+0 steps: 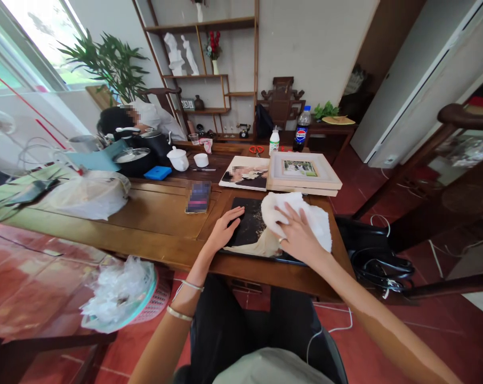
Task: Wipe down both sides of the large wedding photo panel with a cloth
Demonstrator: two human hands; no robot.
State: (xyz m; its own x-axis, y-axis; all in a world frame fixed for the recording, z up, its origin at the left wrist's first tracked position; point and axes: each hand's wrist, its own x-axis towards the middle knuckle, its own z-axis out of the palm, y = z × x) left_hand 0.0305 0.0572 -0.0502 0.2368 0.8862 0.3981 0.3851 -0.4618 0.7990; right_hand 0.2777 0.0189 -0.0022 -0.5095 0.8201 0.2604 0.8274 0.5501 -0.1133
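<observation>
A dark photo print point(249, 226) lies flat at the near edge of the wooden table point(157, 213). My left hand point(225, 229) rests open on its left side, fingers flat. My right hand point(297, 234) presses a crumpled white cloth point(301, 216) against the print's right half, fingers spread over the cloth. Just beyond lie another photo print point(245, 173) and a stack of framed pictures point(303, 170). A phone point(198, 196) lies left of the print.
A Pepsi bottle point(302, 128), a white bottle point(274, 142), teaware point(179, 158), pots and a plastic bag point(89, 194) sit on the table. A person sits at the far left end. A bin with bags point(121, 293) stands at the left, a black bag point(377, 256) at the right.
</observation>
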